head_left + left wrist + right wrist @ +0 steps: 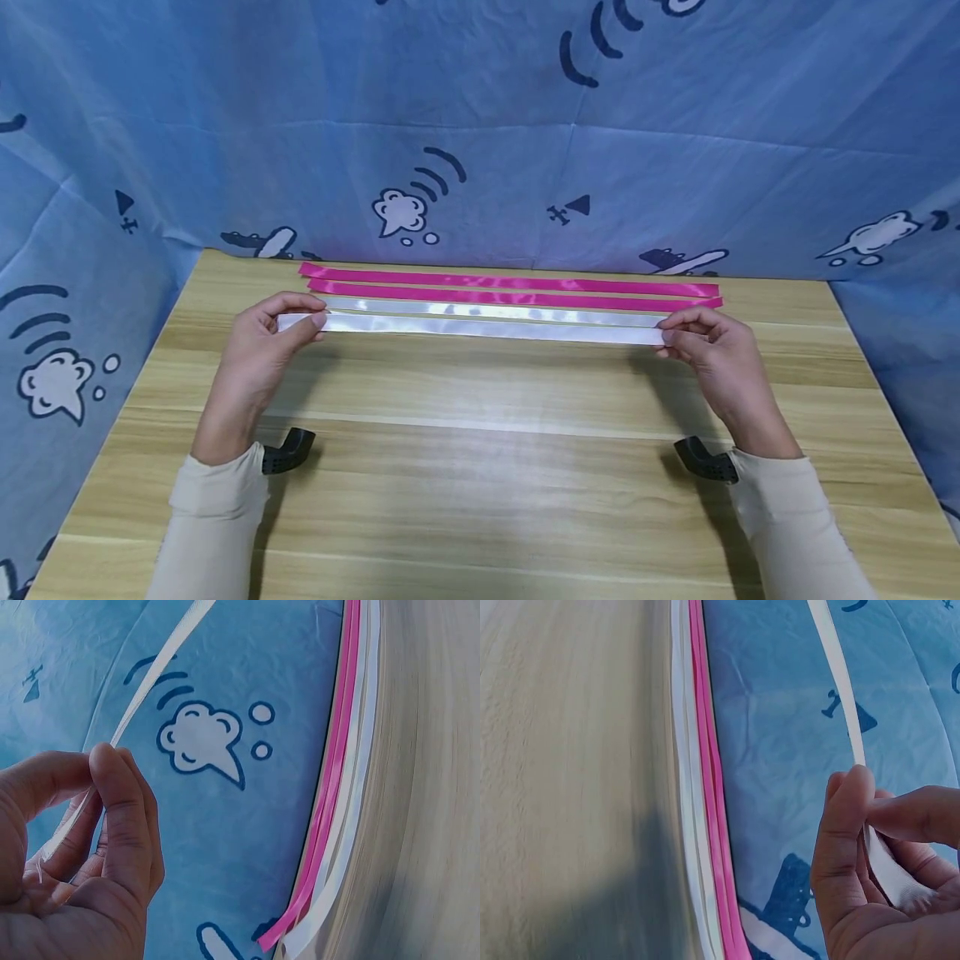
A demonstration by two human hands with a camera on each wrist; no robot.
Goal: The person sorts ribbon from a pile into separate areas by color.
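My left hand [264, 343] pinches one end of a white satin ribbon [487, 330] between thumb and fingers. The other end is pinched by my right hand [716, 350], so the ribbon stretches nearly straight between them, raised above the table. Two pink ribbons [517, 281] lie side by side along the table's far edge. Nearer to me, a white ribbon [487, 312] lies parallel to them. Both wrist views show two white ribbons [366, 712] lying next to the pink pair; in the head view the held ribbon appears to cover one.
The wood-grain table [480, 483] spreads in front of me. A blue printed cloth [300, 100] hangs behind its far edge and along both sides. Dark wrist-worn devices [288, 452] stick out inward from both sleeves.
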